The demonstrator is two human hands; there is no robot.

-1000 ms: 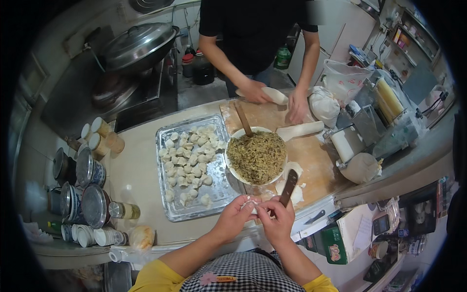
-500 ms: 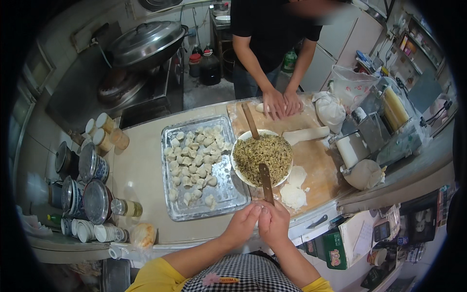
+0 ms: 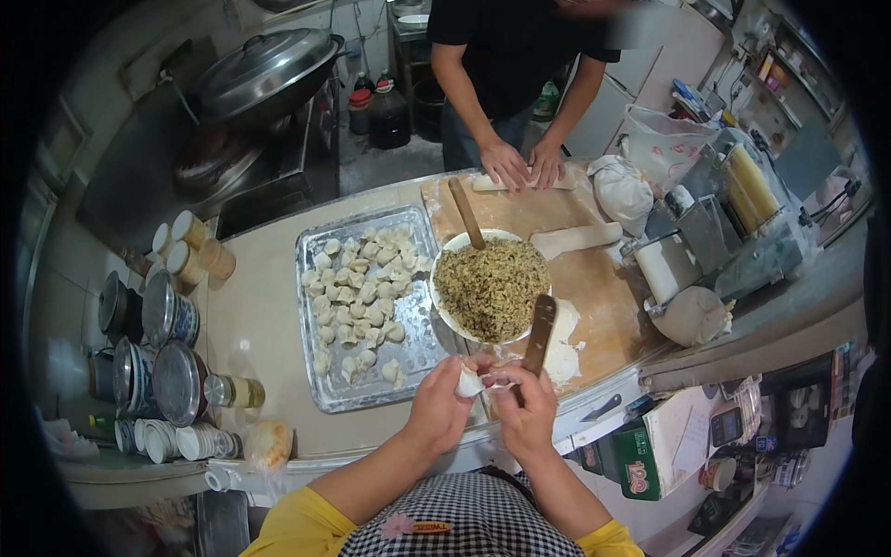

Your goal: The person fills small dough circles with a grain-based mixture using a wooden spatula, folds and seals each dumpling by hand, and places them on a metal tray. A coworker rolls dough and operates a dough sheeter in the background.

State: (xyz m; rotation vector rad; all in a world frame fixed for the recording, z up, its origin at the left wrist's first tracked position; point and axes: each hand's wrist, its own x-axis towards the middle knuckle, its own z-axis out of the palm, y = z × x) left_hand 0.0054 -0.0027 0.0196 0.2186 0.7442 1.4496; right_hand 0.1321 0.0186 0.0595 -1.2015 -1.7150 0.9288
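My left hand (image 3: 439,406) has its fingers closed around a small white dumpling (image 3: 469,382), in front of the bowl. Close beside it, my right hand (image 3: 525,408) grips a flat wooden spatula (image 3: 541,330) that points up and away; its fingertips are near the dumpling. Just beyond is a white bowl (image 3: 444,314) heaped with chopped greenish-brown filling (image 3: 492,283), with a second wooden stick (image 3: 466,212) stuck in its far side. On the left, a metal tray (image 3: 320,396) carries many folded dumplings (image 3: 362,288). White dough or flour (image 3: 563,348) lies right of the bowl.
Across the table a person's hands (image 3: 524,167) press on a dough roll (image 3: 557,181). A longer dough strip (image 3: 580,239) lies on the wooden board (image 3: 603,288). A dough machine (image 3: 682,255) stands right; jars (image 3: 190,246) and lidded pots (image 3: 178,385) line the left. A knife (image 3: 603,407) lies at the front edge.
My hands have moved slightly apart, bringing the dumpling into sight. The spatula has swung right, off the filling. Opposite, the person's hands have shifted left and more of the dough roll shows.
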